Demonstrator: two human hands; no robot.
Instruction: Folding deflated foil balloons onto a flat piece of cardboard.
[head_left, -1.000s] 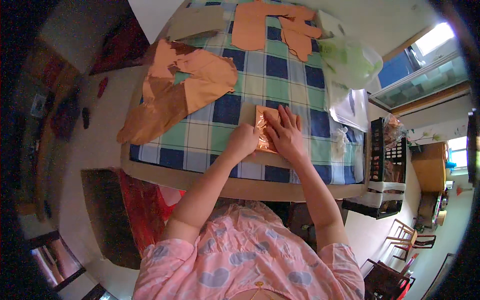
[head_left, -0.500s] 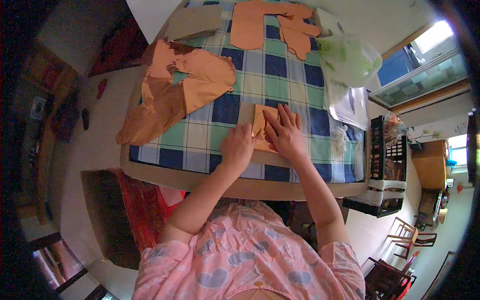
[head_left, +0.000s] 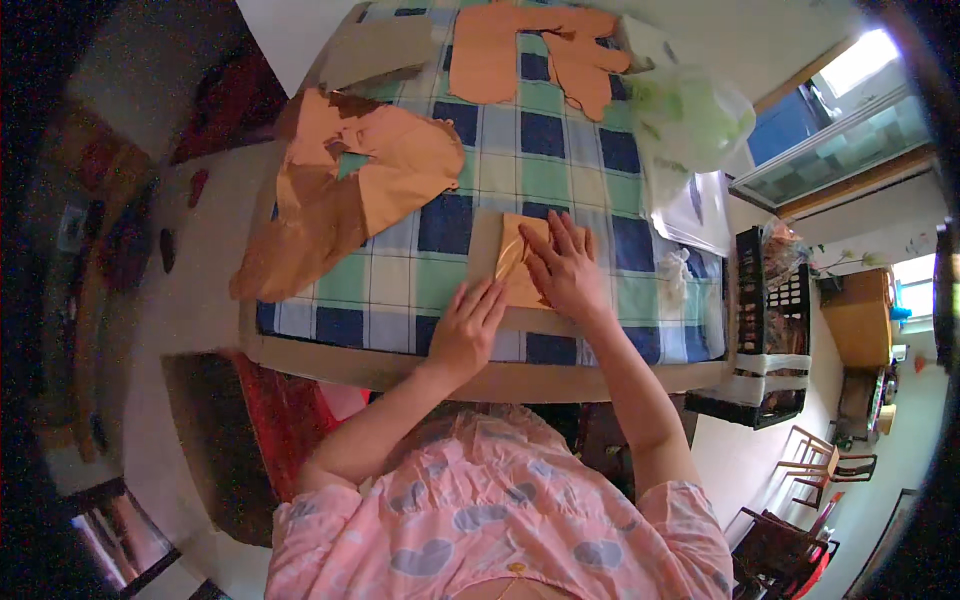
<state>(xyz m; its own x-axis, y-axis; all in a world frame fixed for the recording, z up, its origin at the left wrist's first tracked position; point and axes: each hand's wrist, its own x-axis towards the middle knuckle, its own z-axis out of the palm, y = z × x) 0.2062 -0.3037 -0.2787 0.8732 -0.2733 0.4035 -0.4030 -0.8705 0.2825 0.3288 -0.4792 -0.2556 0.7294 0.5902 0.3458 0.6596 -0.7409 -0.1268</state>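
Note:
A folded copper-coloured foil piece [head_left: 518, 250], shiny and creased, lies near the front edge of the table on a flat grey-brown board [head_left: 484, 248]. My right hand [head_left: 574, 272] rests on the foil's right part with fingers stretched out and covers much of it. My left hand [head_left: 466, 328] lies at the foil's lower left, fingers extended, their tips by its edge and on the board. Left of them spreads a large crumpled copper foil shape [head_left: 390, 170] with a hole in it. Further off lies another flat copper foil shape [head_left: 485, 60].
A checked cloth [head_left: 420, 300] covers the table. A grey-brown board [head_left: 375, 50] lies at the far left. Along the right are a clear plastic bag [head_left: 690, 120], clear plastic sheets [head_left: 700, 215] and a crumpled white scrap [head_left: 677, 270]. A black crate [head_left: 770, 320] stands off the right edge.
My left hand has moved down toward me and its fingers have straightened, baring the foil's left edge. My right hand stays on the foil, shifted slightly.

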